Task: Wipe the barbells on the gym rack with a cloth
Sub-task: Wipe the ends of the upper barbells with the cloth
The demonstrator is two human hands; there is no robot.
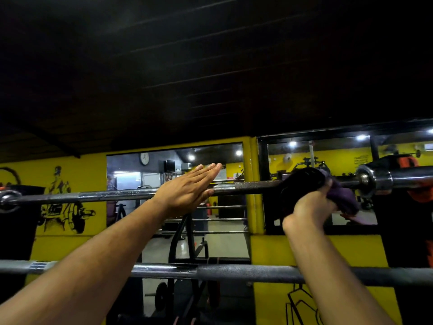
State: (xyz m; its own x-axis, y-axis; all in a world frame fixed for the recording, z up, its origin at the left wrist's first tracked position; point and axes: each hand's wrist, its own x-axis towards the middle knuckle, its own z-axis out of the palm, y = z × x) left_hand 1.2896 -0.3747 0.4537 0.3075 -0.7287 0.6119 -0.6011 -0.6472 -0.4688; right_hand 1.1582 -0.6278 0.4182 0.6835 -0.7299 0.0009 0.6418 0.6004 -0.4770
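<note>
Yellow walls (70,242) with black figure drawings and big mirrors (175,195) stood behind 2 horizontal barbells under a dark ceiling. At the upper bar (246,185), the left hand (187,188) reached up from a long, outstretched forearm, its fingers straight, pressed together and pointing up and right, with the thumb lying against the bar. Well to its right, the right hand (311,206) gripped a dark purple cloth (311,184) wrapped around the same bar, just left of the chrome collar (372,179). Both forearms crossed over the nearer lower bar (234,273).
</note>
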